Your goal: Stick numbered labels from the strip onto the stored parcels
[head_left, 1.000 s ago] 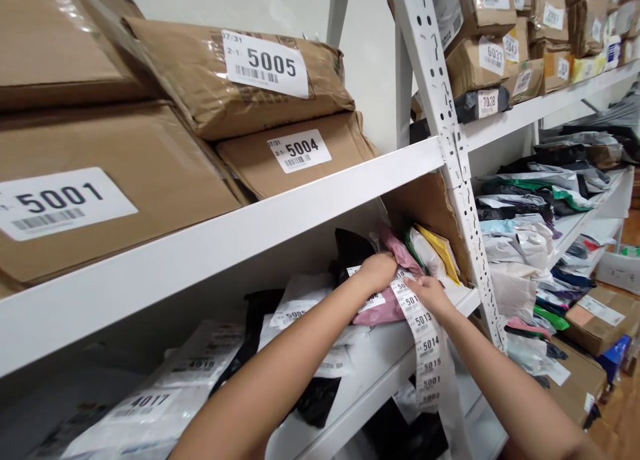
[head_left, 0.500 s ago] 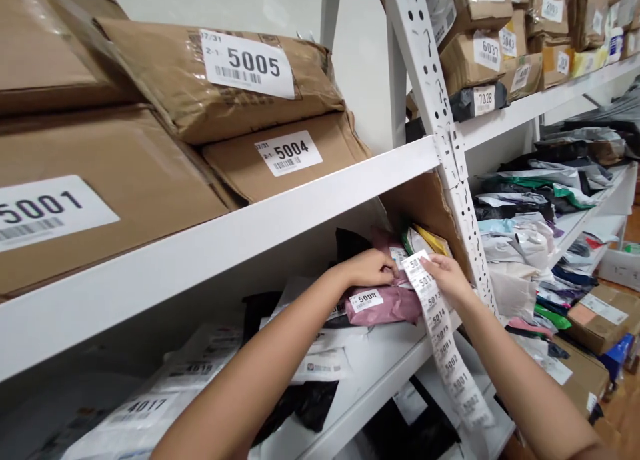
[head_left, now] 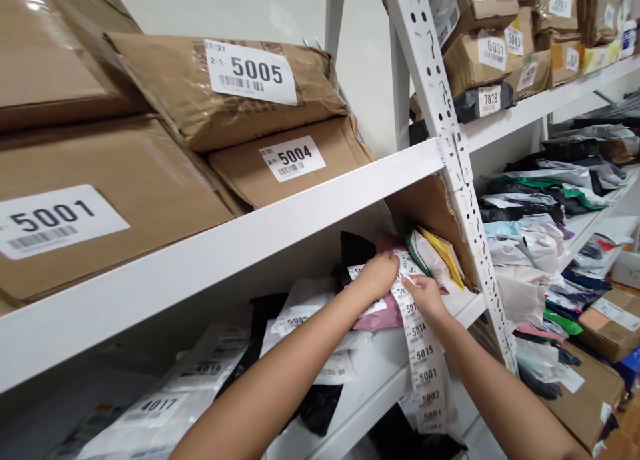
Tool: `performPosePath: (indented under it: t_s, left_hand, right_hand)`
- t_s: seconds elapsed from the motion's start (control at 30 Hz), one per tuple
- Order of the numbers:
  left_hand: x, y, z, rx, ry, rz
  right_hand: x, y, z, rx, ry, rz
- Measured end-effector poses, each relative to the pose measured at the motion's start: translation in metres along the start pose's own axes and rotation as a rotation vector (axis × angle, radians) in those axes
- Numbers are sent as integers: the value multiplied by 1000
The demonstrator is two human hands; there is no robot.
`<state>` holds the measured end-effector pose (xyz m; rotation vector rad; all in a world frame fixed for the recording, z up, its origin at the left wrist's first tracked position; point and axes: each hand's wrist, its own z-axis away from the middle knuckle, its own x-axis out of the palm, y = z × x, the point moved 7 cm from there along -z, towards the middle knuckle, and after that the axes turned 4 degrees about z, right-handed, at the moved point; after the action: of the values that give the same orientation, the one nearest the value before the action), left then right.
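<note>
A long strip of numbered barcode labels [head_left: 425, 367] hangs down from my two hands in front of the lower shelf. My right hand [head_left: 426, 295] pinches the strip near its top. My left hand [head_left: 378, 275] is closed on the strip's upper end, resting on a pink mailer bag [head_left: 376, 319] that lies on the shelf. Behind the hands stand green, white and yellow mailers [head_left: 435, 250] against a brown cardboard piece [head_left: 425, 203].
The white shelf beam [head_left: 240, 240] above carries brown parcels labelled 5001 [head_left: 100, 200], 5005 [head_left: 225, 87] and 5004 [head_left: 295, 160]. A perforated white upright [head_left: 450, 153] stands right of my hands. White and black mailers [head_left: 210, 380] fill the lower shelf; more parcels crowd the right-hand shelves [head_left: 540, 200].
My hands came together again over the pink mailer. The left hand now covers the 5008 label, and the strip hangs straighter down.
</note>
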<state>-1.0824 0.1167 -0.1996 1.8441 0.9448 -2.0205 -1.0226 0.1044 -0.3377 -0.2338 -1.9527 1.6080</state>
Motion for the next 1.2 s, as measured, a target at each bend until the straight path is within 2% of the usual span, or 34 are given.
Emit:
performPosePath:
  t_s: [0.2, 0.33, 0.43, 0.57, 0.6, 0.63, 0.7, 0.73, 0.77, 0.83, 0.9, 1.0, 1.07, 1.2]
  left_hand:
    - [2, 5, 1, -63, 24, -115]
    - [3, 6, 2, -92, 36, -128]
    - [-2, 1, 4, -81, 33, -122]
    - [-8, -5, 1, 73, -155, 29]
    - [-14, -6, -3, 86, -148, 87]
    - [-22, -7, -8, 99, -91, 137]
    - [-41, -2, -18, 172, 96, 175]
    - [-46, 2, -22, 237, 155, 172]
    - [-46, 7, -26, 316, 157, 167]
    - [-36, 12, -30, 432, 59, 160]
    - [-24, 9, -31, 471, -46, 209]
    - [-15, 0, -30, 461, -134, 384]
    - [-15, -6, -31, 412, -131, 468]
    - [-14, -8, -37, 321, -96, 333]
  right_hand:
    - [-4, -4, 7, 29, -90, 12]
    - [-8, -5, 25, 110, -137, -12]
    - [-21, -10, 43, 117, -146, 12]
    - [-51, -35, 59, 17, -184, 31]
    - [-58, -42, 60, 5, -184, 10]
    - [-64, -48, 59, 2, -186, -21]
    - [-69, -57, 57, 8, -217, -89]
    - [-69, -61, 55, 8, -240, -115]
    - [-67, -63, 53, 5, -262, -132]
    - [-63, -63, 48, -10, -274, -135]
    - [-59, -59, 40, -22, -238, -128]
    - [-45, -52, 23, -23, -191, -93]
    - [-35, -47, 11, -41, -134, -60]
    - [-20, -33, -7, -11, 22, -33]
